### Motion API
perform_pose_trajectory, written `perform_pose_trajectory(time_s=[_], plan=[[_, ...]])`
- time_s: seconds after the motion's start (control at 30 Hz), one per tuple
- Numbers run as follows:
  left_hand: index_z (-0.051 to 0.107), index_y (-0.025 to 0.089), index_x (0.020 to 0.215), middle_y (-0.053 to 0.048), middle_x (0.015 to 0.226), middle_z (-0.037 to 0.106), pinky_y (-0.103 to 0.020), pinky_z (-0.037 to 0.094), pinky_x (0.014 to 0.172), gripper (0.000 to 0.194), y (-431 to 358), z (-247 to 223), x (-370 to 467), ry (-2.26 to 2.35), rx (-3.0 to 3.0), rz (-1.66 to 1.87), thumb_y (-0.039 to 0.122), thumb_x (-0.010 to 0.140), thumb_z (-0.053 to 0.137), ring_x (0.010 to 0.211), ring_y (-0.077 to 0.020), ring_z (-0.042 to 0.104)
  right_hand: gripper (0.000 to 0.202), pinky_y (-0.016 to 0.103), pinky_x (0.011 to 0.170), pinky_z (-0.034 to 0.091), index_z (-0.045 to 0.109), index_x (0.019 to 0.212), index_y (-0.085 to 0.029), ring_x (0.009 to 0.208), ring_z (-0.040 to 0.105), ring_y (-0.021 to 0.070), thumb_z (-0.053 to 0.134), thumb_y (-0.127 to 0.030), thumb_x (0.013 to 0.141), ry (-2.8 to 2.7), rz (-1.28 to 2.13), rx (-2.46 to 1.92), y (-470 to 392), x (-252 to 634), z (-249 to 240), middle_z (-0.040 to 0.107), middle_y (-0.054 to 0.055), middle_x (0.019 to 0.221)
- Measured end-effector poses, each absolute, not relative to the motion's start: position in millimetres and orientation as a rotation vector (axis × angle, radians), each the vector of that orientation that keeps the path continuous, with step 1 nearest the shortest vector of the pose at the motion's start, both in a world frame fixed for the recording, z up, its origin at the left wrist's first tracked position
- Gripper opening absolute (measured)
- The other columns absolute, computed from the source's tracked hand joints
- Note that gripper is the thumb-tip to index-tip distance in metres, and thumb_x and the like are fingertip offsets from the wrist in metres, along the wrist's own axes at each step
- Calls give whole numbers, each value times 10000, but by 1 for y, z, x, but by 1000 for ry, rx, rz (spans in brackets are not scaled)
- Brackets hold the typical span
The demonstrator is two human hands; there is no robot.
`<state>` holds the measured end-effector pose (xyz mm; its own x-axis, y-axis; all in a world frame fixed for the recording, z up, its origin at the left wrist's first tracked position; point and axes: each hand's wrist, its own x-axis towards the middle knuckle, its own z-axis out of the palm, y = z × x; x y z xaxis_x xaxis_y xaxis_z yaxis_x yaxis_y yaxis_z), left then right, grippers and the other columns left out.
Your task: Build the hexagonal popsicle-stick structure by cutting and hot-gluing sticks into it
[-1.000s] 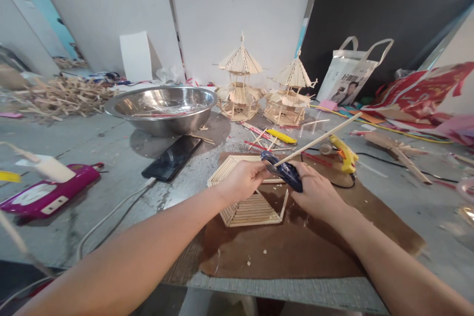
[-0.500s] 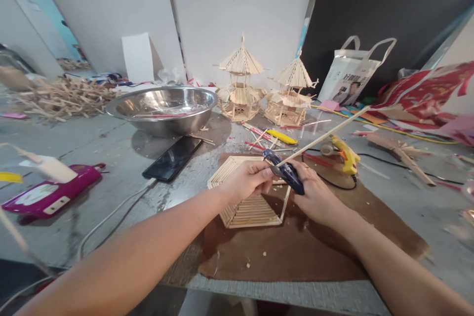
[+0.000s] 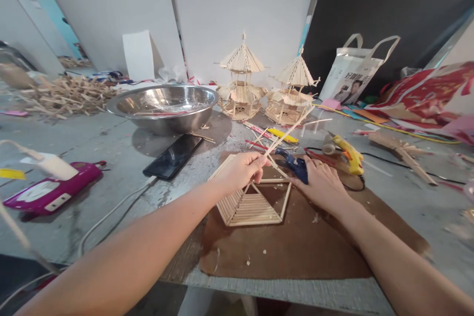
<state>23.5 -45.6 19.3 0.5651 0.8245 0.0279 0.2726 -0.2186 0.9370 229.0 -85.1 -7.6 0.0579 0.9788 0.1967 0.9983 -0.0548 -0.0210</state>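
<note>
My left hand (image 3: 246, 173) is closed in a pinch on a thin wooden stick (image 3: 291, 132), which slants up and away to the right. It may be two sticks side by side; I cannot tell. Below that hand lies a flat hexagonal frame of sticks (image 3: 255, 209), with some of its triangular sections filled by parallel sticks. My right hand (image 3: 326, 182) is closed around the handle end of blue-handled cutters (image 3: 296, 167), low over the brown mat (image 3: 281, 254). Its fingers lie over the far side, the thumb on the near side.
Two stick pavilions (image 3: 242, 94) stand at the back, beside a steel bowl (image 3: 163, 108). A black phone (image 3: 173, 157) lies left of the mat, near a purple power strip (image 3: 55, 192). A yellow glue gun (image 3: 348, 153) with its cord is at the right; a yellow utility knife (image 3: 282, 135) lies ahead.
The cutters have come away from the stick, moving right and down with my right hand. My left hand keeps the stick, whose far end has swung left.
</note>
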Motion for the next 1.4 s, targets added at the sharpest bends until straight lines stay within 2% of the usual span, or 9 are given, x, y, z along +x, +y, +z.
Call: perform_pose_trajectory(time_s=[0.17,0.47,0.6,0.67,0.73,0.87,0.97,1.1,1.4], plan=[[480,150,584,14,542,534,-208,322,525,402,-50,20,22,1063,2220,671,417,817,291,487,-69,438,743,419,809,291,298,1232,-63,1032,411,307,288,-601,719,-2049,-217,-2261,-85,227,-11,470,200,1129],[479,154,612,20,509,451,-209,260,471,351,-51,19,25,1097,2525,618,327,835,271,475,-80,391,597,475,842,233,356,1212,-80,1103,348,283,211,-490,803,-2050,-211,-2332,-80,228,-16,410,169,1228],[507,162,675,16,523,464,-218,258,467,326,-52,19,26,1146,2597,576,314,836,268,471,-89,400,444,380,745,301,537,1007,-141,903,480,239,277,-440,807,-2015,-364,-2166,-87,226,-3,577,110,1003],[520,167,711,9,542,484,-221,272,477,316,-53,19,27,1154,2624,562,310,835,268,489,-99,425,362,337,718,297,593,835,-186,825,488,208,302,-400,815,-2001,-477,-1962,-94,222,5,613,64,847],[531,170,735,-2,555,502,-222,283,484,314,-53,18,27,1156,2644,538,310,834,268,513,-110,454,315,304,723,294,597,752,-201,815,477,185,337,-369,812,-2040,-549,-1702,-101,217,10,612,43,798],[539,171,751,-25,615,557,-226,310,508,293,-56,15,29,1078,2715,457,279,831,279,566,-129,502,257,331,847,238,558,971,-225,1001,409,193,378,-308,807,-2104,-635,-1433,-109,207,14,568,43,1037],[534,170,768,-41,688,592,-238,331,534,267,-59,14,31,1040,2775,428,261,828,290,624,-152,532,264,365,895,184,548,995,-220,984,433,182,363,-292,821,-2206,-609,-1384,-107,206,13,594,41,990],[532,163,760,-54,693,602,-243,335,526,284,-62,11,34,1050,2830,367,290,831,289,638,-167,551,272,277,741,295,601,836,-196,736,501,139,346,-291,831,-2292,-552,-1357,-104,207,9,623,32,745],[543,149,737,-66,651,597,-249,335,509,333,-65,12,35,1062,2900,373,315,837,272,623,-175,559,306,240,566,268,592,747,-206,637,498,119,320,-316,834,-2288,-557,-1465,-109,204,8,596,8,672]])
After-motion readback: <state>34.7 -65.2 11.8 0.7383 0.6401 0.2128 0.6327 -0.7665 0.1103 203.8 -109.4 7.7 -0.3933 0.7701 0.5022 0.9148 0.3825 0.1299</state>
